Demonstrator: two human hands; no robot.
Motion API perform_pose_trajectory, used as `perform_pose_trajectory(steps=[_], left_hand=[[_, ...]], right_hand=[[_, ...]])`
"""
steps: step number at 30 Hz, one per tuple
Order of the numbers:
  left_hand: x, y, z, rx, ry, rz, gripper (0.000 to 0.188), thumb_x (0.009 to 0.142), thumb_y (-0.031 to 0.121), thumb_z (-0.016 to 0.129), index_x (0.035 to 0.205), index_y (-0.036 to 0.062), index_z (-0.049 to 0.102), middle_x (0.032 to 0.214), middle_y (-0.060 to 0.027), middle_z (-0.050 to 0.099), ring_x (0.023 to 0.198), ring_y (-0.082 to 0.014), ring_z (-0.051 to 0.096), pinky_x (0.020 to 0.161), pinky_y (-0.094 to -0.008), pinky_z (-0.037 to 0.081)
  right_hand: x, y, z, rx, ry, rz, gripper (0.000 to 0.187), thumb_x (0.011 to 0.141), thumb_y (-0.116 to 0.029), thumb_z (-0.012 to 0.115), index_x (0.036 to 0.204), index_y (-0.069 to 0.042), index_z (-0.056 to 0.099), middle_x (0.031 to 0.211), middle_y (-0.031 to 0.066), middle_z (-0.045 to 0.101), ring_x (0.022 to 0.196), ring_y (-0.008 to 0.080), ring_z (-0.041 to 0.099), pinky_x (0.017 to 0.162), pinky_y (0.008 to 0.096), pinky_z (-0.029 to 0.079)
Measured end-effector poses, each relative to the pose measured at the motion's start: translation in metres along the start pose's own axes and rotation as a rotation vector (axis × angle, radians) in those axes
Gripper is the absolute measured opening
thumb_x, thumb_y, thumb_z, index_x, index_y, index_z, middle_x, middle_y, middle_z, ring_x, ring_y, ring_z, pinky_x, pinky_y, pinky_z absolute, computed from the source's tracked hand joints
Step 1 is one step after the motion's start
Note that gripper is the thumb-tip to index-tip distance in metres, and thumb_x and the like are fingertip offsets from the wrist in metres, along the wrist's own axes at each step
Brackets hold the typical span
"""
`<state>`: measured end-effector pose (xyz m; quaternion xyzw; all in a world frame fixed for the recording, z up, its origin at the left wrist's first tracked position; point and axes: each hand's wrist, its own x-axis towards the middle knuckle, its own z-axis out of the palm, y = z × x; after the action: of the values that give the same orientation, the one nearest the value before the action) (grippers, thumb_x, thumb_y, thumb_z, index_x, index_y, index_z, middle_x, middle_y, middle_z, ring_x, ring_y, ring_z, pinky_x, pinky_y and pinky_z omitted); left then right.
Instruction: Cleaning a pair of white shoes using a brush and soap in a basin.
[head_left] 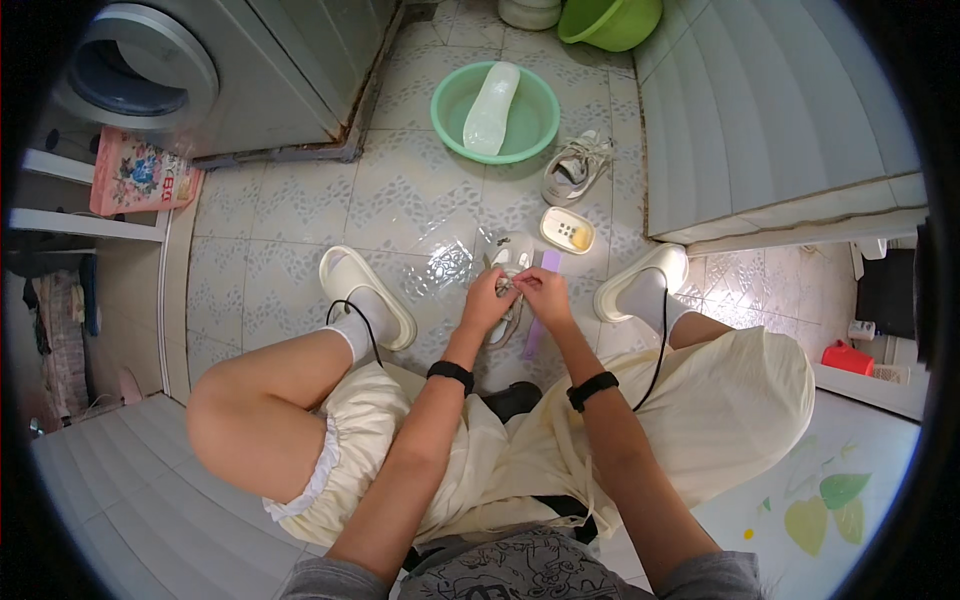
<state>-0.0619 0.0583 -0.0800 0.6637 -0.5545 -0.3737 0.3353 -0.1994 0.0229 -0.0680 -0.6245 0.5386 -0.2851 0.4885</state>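
Between my feet a pale sneaker [514, 252] rests on the tiled floor, its toe pointing away from me. My left hand [484, 302] is closed at its laces [507, 284], over the middle of the shoe. From the other side my right hand [546, 298] pinches the laces, the fingertips of both hands almost meeting. Under my right hand and beside the shoe lies a flat, long purple thing [533, 340]; my fingers partly cover it. A second sneaker [577, 168] stands farther off to the right, with its opening showing.
Beyond the shoes, a mint-green basin [442, 132] holds a white insole [493, 108]. A cream soap dish [567, 231] with yellowish soap [580, 238] sits right of the near sneaker. My white slippers [372, 300] flank the work. A washing machine [265, 75] stands far left, a green tub [612, 22] at the back.
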Motion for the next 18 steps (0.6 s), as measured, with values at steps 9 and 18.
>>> perform_pose_trajectory(steps=[9, 18], left_hand=[[0.004, -0.015, 0.004, -0.067, 0.082, -0.302, 0.027, 0.071, 0.02, 0.064, 0.082, -0.0014, 0.052, 0.074, -0.0144, 0.056, 0.068, -0.0255, 0.055, 0.063, -0.0329, 0.044], [0.013, -0.019, 0.007, -0.046, 0.059, -0.174, 0.028, 0.067, 0.021, 0.068, 0.083, 0.0001, 0.061, 0.072, -0.0097, 0.059, 0.065, -0.0195, 0.056, 0.062, -0.0293, 0.045]], right_hand=[[0.015, 0.033, -0.035, 0.73, 0.341, 0.197, 0.015, 0.076, 0.002, 0.061, 0.092, 0.002, 0.061, 0.084, 0.0103, 0.064, 0.075, 0.0144, 0.06, 0.071, 0.0259, 0.048], [0.009, 0.033, -0.03, 0.209, 0.189, 0.26, 0.022, 0.074, -0.008, 0.067, 0.093, -0.001, 0.058, 0.087, 0.0077, 0.06, 0.076, 0.0144, 0.057, 0.068, 0.0263, 0.047]])
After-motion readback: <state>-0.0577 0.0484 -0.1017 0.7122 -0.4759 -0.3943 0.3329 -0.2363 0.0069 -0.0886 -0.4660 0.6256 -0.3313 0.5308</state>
